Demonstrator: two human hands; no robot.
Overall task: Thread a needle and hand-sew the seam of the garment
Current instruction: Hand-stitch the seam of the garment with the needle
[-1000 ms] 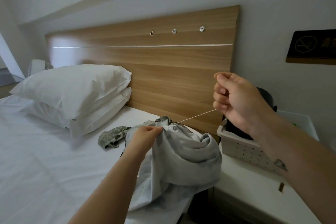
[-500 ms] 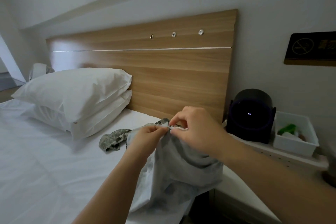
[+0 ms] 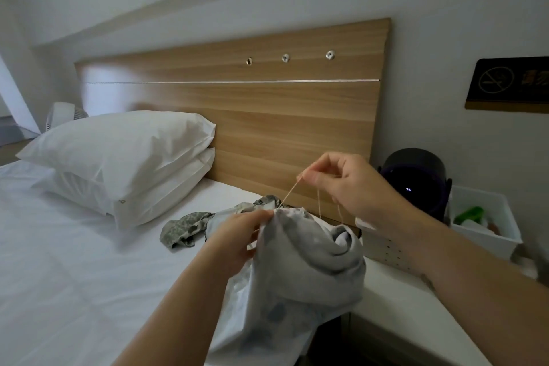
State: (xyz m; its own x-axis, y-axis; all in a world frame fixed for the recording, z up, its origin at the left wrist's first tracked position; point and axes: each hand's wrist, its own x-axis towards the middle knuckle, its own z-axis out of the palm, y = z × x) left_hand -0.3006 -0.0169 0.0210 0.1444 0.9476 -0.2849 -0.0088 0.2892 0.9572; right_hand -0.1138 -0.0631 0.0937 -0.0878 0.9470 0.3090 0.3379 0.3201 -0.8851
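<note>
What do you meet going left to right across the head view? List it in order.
White fan → stacked pillows → left hand, pinching the garment → right hand, pinching the thread → black round device → white bin.

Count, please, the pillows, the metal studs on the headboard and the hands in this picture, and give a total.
Pillows: 2
Metal studs: 3
Hands: 2 (left hand, right hand)
Total: 7
</note>
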